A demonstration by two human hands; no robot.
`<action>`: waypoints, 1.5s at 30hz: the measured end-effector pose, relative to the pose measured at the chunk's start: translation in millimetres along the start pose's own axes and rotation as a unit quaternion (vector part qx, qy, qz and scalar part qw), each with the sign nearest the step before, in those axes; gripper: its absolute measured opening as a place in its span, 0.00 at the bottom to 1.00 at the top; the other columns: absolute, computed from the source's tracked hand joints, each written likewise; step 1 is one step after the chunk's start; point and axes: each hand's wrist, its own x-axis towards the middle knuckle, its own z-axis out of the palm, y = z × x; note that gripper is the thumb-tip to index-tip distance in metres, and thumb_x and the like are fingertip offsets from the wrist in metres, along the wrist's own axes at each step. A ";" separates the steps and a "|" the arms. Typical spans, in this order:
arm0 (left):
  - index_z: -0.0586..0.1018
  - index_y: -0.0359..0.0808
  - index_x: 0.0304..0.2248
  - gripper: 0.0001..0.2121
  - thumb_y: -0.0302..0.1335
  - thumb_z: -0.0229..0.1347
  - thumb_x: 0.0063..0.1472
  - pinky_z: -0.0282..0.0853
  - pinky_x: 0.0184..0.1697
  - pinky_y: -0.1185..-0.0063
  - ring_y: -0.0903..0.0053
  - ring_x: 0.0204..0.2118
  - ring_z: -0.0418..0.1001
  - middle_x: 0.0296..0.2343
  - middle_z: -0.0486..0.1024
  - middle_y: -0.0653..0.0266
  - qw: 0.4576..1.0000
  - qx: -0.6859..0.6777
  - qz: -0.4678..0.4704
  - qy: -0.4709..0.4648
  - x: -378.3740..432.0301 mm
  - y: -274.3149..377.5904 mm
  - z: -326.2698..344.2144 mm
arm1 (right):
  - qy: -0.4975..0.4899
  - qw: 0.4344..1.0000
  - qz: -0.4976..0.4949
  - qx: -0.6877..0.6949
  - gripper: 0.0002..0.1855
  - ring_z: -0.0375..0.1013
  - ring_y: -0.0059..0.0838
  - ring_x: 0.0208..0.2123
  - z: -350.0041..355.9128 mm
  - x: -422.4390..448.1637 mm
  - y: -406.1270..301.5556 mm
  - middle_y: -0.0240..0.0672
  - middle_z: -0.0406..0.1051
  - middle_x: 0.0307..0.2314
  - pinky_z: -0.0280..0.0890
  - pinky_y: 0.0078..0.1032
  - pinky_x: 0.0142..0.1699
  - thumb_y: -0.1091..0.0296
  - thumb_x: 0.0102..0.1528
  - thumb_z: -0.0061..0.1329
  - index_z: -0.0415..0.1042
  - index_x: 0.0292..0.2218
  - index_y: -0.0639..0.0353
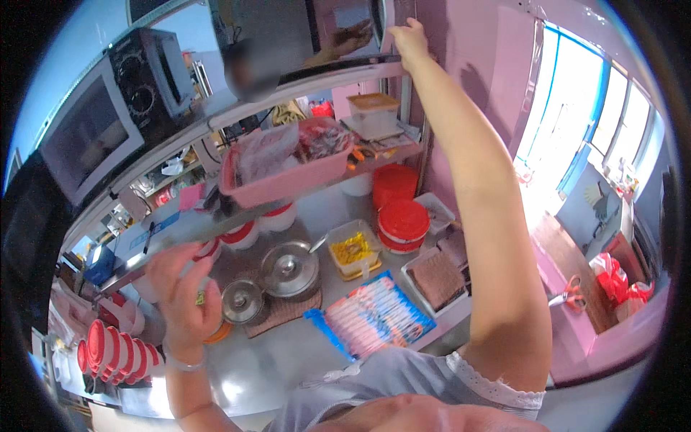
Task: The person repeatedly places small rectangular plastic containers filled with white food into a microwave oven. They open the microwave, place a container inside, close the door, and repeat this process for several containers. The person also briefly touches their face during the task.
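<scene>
My right hand [413, 46] is raised at the far end of my outstretched arm. Its fingertips meet the right edge of a dark, glossy-fronted appliance [291, 38] on the upper shelf; whether they grip that edge is unclear. An arm and hand are mirrored in the dark front. My left hand [183, 297] is blurred, fingers curved, above the left part of the steel counter [243, 367]. Something small with a yellow-green mark shows at its fingers, but I cannot tell if it is held. Beside this hand stand two lidded steel pots [291, 267] on a brown cloth [291, 313].
A pink basket [286, 181] of plastic bags sits on the middle shelf. Below are a yellow-filled plastic tub [353, 251], red-lidded tubs [404, 224], a blue printed packet [378, 316] and a cloth-lined tray [434, 278]. Stacked red-white cups [116, 351] stand left; scissors [569, 297] lie right.
</scene>
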 end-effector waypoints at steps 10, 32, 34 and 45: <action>0.72 0.33 0.30 0.13 0.23 0.51 0.40 0.58 0.40 0.70 0.66 0.34 0.66 0.32 0.69 0.59 0.987 -0.089 0.019 -0.131 112.2 71.0 90.1 | -0.187 0.974 0.080 0.097 0.19 0.69 0.23 0.28 2.9 74.0 10.2 0.37 0.70 0.26 0.60 0.18 0.32 0.59 0.46 0.46 0.67 0.36 0.64; 0.39 0.30 0.53 0.34 0.43 0.38 0.55 0.38 0.56 0.69 0.65 0.55 0.44 0.53 0.43 0.49 0.944 -0.203 -0.089 0.246 101.3 63.8 114.7 | -0.324 0.841 0.000 -0.434 0.23 0.65 0.38 0.42 146.2 104.0 45.5 0.43 0.63 0.41 0.60 0.32 0.47 0.53 0.54 0.35 0.61 0.46 0.58; 0.40 0.30 0.53 0.33 0.40 0.39 0.55 0.38 0.56 0.69 0.65 0.55 0.44 0.52 0.43 0.49 0.930 -0.248 -0.096 0.254 91.5 64.1 113.8 | -0.296 0.862 0.043 -0.408 0.24 0.65 0.36 0.42 169.4 109.9 56.7 0.42 0.64 0.41 0.60 0.31 0.46 0.50 0.54 0.32 0.62 0.45 0.58; 0.45 0.36 0.53 0.29 0.38 0.41 0.57 0.44 0.55 0.69 0.65 0.53 0.50 0.53 0.45 0.56 0.608 -0.678 -0.398 0.109 140.0 43.0 215.8 | -0.290 0.940 0.179 0.001 0.18 0.62 0.23 0.24 85.0 54.6 -8.6 0.36 0.62 0.26 0.63 0.16 0.27 0.61 0.46 0.47 0.62 0.36 0.61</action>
